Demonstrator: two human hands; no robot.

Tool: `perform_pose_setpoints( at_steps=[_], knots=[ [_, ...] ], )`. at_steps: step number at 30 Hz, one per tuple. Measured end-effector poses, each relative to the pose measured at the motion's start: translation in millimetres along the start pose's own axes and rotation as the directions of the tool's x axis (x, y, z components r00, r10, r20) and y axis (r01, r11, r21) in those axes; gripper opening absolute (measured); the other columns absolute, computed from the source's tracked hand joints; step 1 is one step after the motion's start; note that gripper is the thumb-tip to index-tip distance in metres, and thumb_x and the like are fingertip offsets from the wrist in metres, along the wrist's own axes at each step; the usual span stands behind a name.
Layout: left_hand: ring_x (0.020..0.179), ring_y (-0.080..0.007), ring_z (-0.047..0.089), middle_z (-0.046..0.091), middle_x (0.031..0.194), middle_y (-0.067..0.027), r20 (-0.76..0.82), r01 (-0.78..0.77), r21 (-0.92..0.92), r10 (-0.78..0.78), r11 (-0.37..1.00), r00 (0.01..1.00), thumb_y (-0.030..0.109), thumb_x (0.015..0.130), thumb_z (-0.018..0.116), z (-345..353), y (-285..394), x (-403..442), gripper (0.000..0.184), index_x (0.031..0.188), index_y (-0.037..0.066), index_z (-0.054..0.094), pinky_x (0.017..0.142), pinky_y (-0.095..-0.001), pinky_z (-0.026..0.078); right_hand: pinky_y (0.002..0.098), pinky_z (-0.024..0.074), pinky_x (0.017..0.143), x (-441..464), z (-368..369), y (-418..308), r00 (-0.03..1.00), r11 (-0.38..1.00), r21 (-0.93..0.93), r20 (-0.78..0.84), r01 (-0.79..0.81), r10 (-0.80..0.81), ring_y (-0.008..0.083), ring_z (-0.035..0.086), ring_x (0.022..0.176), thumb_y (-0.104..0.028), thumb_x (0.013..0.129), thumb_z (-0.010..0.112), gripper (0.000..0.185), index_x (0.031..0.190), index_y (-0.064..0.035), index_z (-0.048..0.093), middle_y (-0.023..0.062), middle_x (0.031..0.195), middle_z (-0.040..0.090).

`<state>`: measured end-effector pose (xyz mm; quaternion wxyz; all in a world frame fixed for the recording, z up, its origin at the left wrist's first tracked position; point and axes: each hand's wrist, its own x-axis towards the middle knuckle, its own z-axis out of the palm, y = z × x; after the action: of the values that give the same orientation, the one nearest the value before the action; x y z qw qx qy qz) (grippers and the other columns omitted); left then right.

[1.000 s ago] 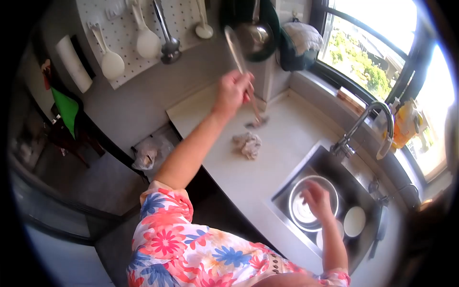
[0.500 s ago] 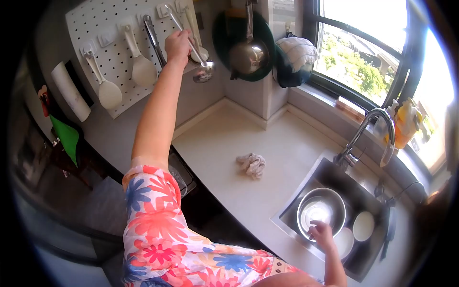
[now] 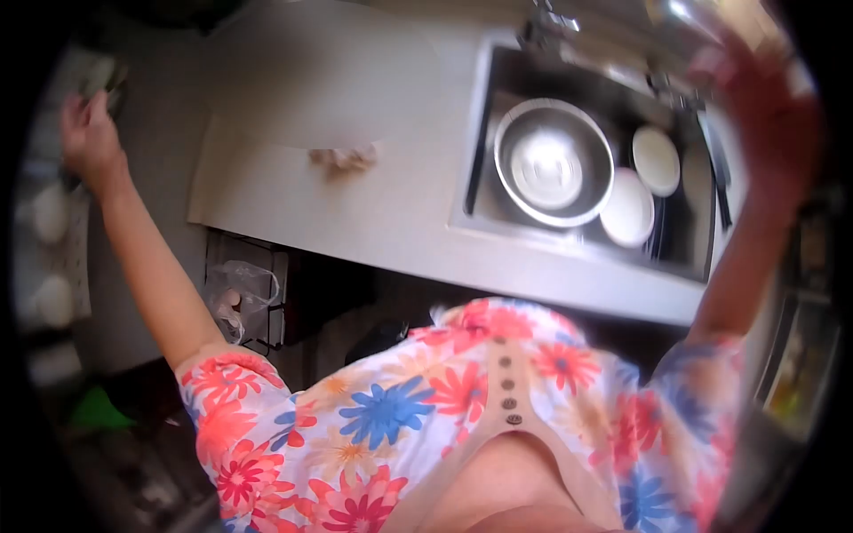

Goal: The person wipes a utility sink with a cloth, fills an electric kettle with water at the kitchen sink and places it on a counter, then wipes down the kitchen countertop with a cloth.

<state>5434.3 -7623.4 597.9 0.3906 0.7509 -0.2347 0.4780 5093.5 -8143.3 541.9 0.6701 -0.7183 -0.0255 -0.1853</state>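
Observation:
My left hand [image 3: 92, 142] is raised at the far left beside the pegboard [image 3: 80, 258]. Its fingers look apart, and I make out no ladle in them. My right hand [image 3: 755, 98] is lifted at the upper right, beyond the sink's right end. It is dark and smeared by motion, so its fingers and anything in them are unclear. Below and left of it, a steel bowl [image 3: 510, 182] stands in the sink [image 3: 471, 200]. Two white bowls [image 3: 656, 160] [image 3: 627, 209] sit to its right.
A crumpled cloth [image 3: 345, 158] lies on the pale counter [image 3: 391, 209]. Under the counter's left end hangs a clear plastic bag [image 3: 244, 293] at a dark wire rack. The blurred faucet base [image 3: 546, 31] is behind the sink. Something green [image 3: 100, 410] shows at lower left.
The view has swung downward. My left hand, earlier shut on a ladle at the pegboard, now shows no ladle. My right hand has risen from over the steel bowl to the upper right.

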Motion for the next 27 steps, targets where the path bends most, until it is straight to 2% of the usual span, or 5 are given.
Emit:
perform_pose_setpoints(
  at_steps=[4, 9, 20, 25, 27],
  knots=[
    [0.093, -0.0122, 0.055, 0.059, 0.102, -0.0060, 0.538, 0.510, -0.216, -0.335, 0.833, 0.774, 0.002, 0.078, 0.059, 68, 112, -135, 0.029, 0.107, 0.003, 0.057, 0.078, -0.0232, 0.044, 0.0294, 0.0460, 0.072, -26, -42, -37, 0.996, 0.958, -0.285, -0.078, 0.018, -0.042, 0.0199, 0.057, 0.089, -0.033, 0.087, 0.045, 0.042, 0.116, -0.0026, 0.049, 0.0130, 0.101, 0.058],
    [0.089, -0.0103, 0.054, 0.058, 0.103, -0.0052, 0.959, 0.764, -0.192, -0.049, 0.616, 0.281, 0.004, 0.079, 0.057, 143, 171, -275, 0.030, 0.109, 0.002, 0.056, 0.078, -0.0216, 0.044, 0.0302, 0.0454, 0.075, -103, -89, -33, 0.973, 0.791, -0.577, -0.205, -0.205, 0.103, 0.0206, 0.056, 0.092, -0.033, 0.087, 0.044, 0.041, 0.116, -0.0037, 0.049, 0.0129, 0.104, 0.057],
    [0.107, -0.0333, 0.048, 0.051, 0.110, -0.0209, 0.988, 0.337, -0.019, -0.035, 0.941, 0.152, 0.019, 0.064, 0.060, 240, 221, -397, 0.055, 0.115, 0.001, 0.047, 0.093, -0.0357, 0.037, 0.0321, 0.0442, 0.079, -258, -129, -19, 0.751, 0.436, -0.615, -0.580, -0.657, 0.314, 0.0222, 0.053, 0.099, -0.033, 0.088, 0.042, 0.039, 0.117, -0.0060, 0.049, 0.0126, 0.110, 0.054],
    [0.115, -0.0334, 0.042, 0.044, 0.121, -0.0247, 0.900, 0.488, 0.398, -0.434, 0.777, -0.042, 0.015, 0.062, 0.065, 256, 212, -411, 0.077, 0.127, -0.004, 0.029, 0.097, -0.0349, 0.033, 0.0330, 0.0437, 0.082, -255, -158, -61, 0.816, 0.380, -0.725, -0.547, -0.574, 0.189, 0.0229, 0.052, 0.102, -0.032, 0.089, 0.041, 0.039, 0.117, -0.0071, 0.049, 0.0125, 0.113, 0.053],
    [0.080, -0.0280, 0.059, 0.053, 0.107, -0.0227, 0.842, 0.659, 0.501, -0.493, 0.562, -0.220, 0.010, 0.065, 0.063, 270, 202, -430, 0.076, 0.128, -0.007, 0.025, 0.065, -0.0377, 0.051, 0.0334, 0.0435, 0.083, -235, -175, -93, 0.880, 0.367, -0.805, -0.463, -0.467, 0.104, 0.0232, 0.052, 0.103, -0.032, 0.089, 0.041, 0.038, 0.117, -0.0075, 0.049, 0.0125, 0.114, 0.052]
  ],
)
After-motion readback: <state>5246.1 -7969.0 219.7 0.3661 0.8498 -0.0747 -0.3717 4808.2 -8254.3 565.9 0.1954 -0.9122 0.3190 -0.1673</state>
